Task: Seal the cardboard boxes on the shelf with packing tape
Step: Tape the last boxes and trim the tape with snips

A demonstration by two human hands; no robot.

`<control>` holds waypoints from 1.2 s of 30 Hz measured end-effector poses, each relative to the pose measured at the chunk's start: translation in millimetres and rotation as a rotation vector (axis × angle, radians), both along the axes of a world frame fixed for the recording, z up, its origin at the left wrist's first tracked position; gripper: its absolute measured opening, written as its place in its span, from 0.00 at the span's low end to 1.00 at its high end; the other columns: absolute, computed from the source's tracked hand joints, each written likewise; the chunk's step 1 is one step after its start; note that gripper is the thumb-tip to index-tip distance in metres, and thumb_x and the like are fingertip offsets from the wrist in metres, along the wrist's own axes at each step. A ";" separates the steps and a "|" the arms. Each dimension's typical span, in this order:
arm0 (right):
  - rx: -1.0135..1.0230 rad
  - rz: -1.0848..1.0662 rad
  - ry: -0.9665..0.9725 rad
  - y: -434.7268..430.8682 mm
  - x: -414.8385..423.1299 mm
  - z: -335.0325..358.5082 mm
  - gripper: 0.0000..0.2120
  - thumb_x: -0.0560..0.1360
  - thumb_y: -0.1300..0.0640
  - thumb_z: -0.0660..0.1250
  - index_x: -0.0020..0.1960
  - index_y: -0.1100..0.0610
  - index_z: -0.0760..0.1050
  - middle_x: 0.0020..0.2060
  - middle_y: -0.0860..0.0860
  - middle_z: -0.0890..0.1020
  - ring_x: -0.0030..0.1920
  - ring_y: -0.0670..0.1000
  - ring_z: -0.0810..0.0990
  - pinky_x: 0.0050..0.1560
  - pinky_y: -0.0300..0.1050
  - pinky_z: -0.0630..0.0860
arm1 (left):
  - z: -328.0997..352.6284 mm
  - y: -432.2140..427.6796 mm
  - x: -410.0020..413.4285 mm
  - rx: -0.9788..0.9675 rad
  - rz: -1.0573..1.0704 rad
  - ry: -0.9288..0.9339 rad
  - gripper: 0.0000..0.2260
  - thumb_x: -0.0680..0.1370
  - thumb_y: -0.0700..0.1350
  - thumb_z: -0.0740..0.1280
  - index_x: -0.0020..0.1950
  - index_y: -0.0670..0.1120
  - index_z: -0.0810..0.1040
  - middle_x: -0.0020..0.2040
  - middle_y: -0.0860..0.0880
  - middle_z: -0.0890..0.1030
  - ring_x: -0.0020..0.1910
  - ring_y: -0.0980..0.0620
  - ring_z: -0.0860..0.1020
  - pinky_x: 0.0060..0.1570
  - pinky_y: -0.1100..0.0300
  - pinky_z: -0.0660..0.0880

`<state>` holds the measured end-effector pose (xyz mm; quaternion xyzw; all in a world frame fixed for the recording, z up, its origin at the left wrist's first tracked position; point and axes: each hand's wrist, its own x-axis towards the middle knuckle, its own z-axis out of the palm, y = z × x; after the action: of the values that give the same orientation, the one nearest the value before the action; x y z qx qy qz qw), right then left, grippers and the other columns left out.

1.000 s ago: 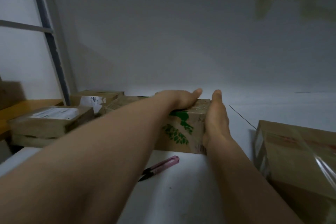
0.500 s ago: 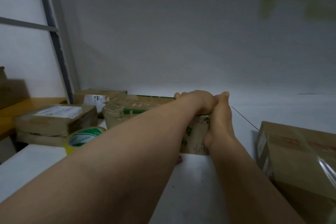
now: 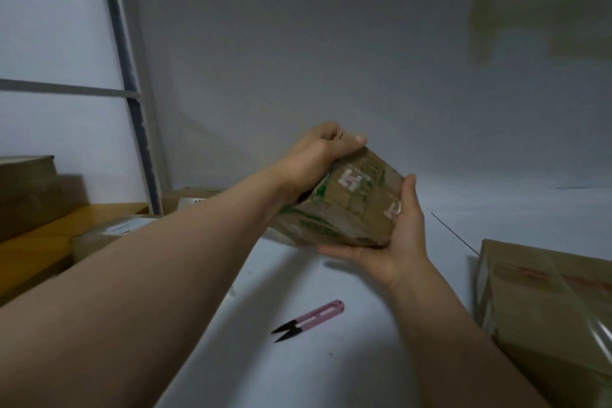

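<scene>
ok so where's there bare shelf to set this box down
Bare white shelf lies right under the held box, between it and the pink snips. A wider patch runs beyond the right hand and the large taped box, up to the back wall. The left end is crowded with boxes.

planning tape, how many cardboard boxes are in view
5: held box, right box, back box, left box beside the forearm, far-left box; others may be hidden.
</scene>
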<state>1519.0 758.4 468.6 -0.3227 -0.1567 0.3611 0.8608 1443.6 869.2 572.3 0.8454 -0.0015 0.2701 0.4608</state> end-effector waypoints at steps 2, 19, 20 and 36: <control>0.027 -0.014 0.004 1.6 -3.3 -0.3 0.38 0.72 0.22 0.53 0.63 0.48 0.82 0.58 0.60 0.84 0.60 0.70 0.79 0.56 0.80 0.71 | 1.7 0.2 0.6 -0.002 0.009 0.084 0.15 0.73 0.56 0.67 0.40 0.45 0.70 0.34 0.49 0.76 0.32 0.50 0.75 0.37 0.57 0.72; -0.338 -0.425 -0.547 25.3 -15.2 -5.1 0.35 0.60 0.15 0.57 0.58 0.34 0.69 0.66 0.54 0.72 0.64 0.59 0.76 0.53 0.65 0.80 | -41.6 36.0 -25.2 -0.085 0.701 -0.296 0.31 0.76 0.74 0.52 0.35 0.47 0.66 0.32 0.47 0.72 0.34 0.47 0.74 0.39 0.47 0.72; -0.402 -0.466 -0.512 24.2 -11.4 -7.3 0.36 0.58 0.14 0.56 0.59 0.33 0.67 0.66 0.53 0.73 0.63 0.60 0.76 0.51 0.65 0.81 | -44.4 41.2 -28.9 -0.114 0.674 -0.291 0.30 0.75 0.75 0.52 0.35 0.48 0.65 0.32 0.46 0.70 0.32 0.47 0.72 0.38 0.47 0.73; -0.752 -0.656 -0.458 29.6 0.1 -20.4 0.37 0.60 0.18 0.56 0.64 0.34 0.62 0.66 0.56 0.69 0.61 0.62 0.74 0.62 0.66 0.75 | -97.6 33.0 -37.0 -0.311 0.672 -0.326 0.27 0.77 0.74 0.50 0.57 0.53 0.71 0.51 0.53 0.79 0.54 0.49 0.77 0.61 0.47 0.72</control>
<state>1519.2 788.1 448.1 -0.7105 -0.0913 0.0254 0.6973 1406.6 902.2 474.7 0.6650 0.2427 0.5333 0.4630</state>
